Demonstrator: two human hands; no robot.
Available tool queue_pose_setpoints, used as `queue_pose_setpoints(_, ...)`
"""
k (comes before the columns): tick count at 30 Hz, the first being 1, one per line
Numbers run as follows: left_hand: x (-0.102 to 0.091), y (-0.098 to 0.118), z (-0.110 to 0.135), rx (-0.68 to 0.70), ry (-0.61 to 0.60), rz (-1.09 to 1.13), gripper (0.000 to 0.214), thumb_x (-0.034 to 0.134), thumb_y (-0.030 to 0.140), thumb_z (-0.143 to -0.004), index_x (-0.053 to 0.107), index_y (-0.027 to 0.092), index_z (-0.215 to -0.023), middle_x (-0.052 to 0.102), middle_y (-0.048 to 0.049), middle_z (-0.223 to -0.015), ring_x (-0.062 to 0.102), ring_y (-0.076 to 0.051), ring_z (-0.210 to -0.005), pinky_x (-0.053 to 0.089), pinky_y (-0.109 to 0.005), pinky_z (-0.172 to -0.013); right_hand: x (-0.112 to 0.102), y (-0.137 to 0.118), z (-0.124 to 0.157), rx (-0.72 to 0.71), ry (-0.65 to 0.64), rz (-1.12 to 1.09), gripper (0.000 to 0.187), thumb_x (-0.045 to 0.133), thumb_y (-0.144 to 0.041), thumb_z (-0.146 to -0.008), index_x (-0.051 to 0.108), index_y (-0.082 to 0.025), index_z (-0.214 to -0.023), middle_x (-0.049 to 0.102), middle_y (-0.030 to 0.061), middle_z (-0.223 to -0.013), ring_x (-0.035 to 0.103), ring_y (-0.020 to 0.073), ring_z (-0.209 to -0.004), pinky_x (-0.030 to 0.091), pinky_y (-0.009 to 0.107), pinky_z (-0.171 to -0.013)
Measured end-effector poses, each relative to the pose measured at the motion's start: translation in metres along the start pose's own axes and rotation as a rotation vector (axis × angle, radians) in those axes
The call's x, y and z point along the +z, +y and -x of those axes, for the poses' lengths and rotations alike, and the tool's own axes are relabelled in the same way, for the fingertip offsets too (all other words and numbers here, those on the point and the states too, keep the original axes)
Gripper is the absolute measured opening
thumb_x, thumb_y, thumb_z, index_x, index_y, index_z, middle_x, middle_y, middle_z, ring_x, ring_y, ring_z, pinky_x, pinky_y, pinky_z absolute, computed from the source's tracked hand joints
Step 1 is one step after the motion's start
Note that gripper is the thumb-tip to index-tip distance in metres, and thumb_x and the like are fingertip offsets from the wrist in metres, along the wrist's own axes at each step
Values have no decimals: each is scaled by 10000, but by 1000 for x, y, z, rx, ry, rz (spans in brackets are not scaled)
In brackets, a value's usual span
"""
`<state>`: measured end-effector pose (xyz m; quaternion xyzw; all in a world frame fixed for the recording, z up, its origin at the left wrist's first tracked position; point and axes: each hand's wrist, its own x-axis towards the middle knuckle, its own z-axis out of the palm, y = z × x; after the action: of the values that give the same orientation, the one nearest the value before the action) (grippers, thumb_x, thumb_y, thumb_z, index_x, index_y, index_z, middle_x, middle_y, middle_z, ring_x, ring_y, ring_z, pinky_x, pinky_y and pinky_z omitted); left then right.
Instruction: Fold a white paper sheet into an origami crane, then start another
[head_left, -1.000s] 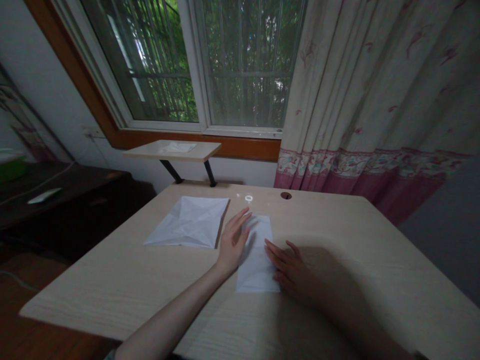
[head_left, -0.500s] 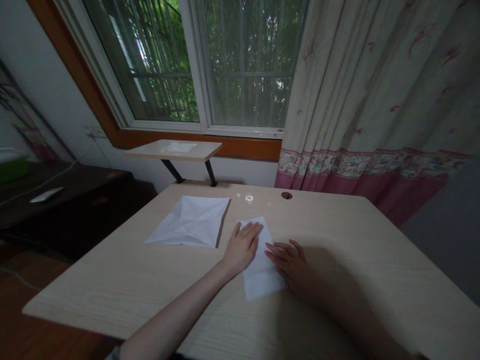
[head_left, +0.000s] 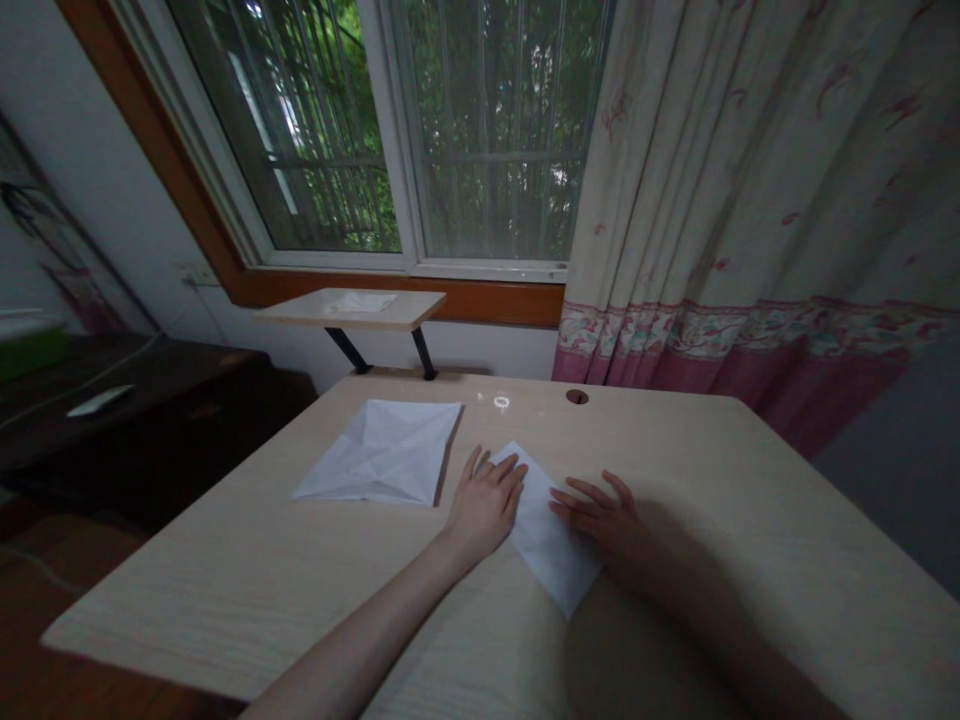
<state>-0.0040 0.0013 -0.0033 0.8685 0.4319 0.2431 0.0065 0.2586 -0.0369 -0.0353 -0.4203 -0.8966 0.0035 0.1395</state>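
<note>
A folded sheet of white paper [head_left: 551,545] lies slantwise on the pale wooden table [head_left: 300,590], one corner pointing toward me. My left hand [head_left: 486,500] rests on its far left part, fingers extended over the paper. On the right edge, my right hand [head_left: 600,515] touches the paper with its fingers spread; its palm is in shadow. To the left lies a larger creased sheet of white paper [head_left: 386,450], flat and apart from both hands.
A small raised shelf [head_left: 292,312] at the table's back left bears a crumpled white piece [head_left: 364,301]. A round cable hole [head_left: 577,397] sits near the back edge. Beyond are a window and a curtain [head_left: 675,250]. A dark low cabinet [head_left: 187,390] stands at left.
The folded paper has turned on the table, its near end swinging to the right. My right hand has shifted slightly right with it, while my left hand stays on the far part.
</note>
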Motion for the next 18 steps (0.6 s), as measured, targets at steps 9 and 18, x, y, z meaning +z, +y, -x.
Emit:
queue_pose_setpoints(9,-4,9,1,86,-33,-48,312,507,206,-958,717,241,-1187,730,-48,-1253,690,-255,-1081,379,-514,-1165,-13,0,0,85,32,131,565,471,-48,-882,631,-332,-1343,646,41,-1404,555,282,-1329,225,599,-1195)
queue_pose_setpoints(18,-8,17,3,106,-34,27,311,481,188,-973,712,254,-1170,763,-32,-1167,712,-242,-997,367,-517,-1154,0,-15,9,112,79,97,536,410,-269,-1016,397,-225,-1550,477,121,-1555,487,294,-1402,340,591,-1151)
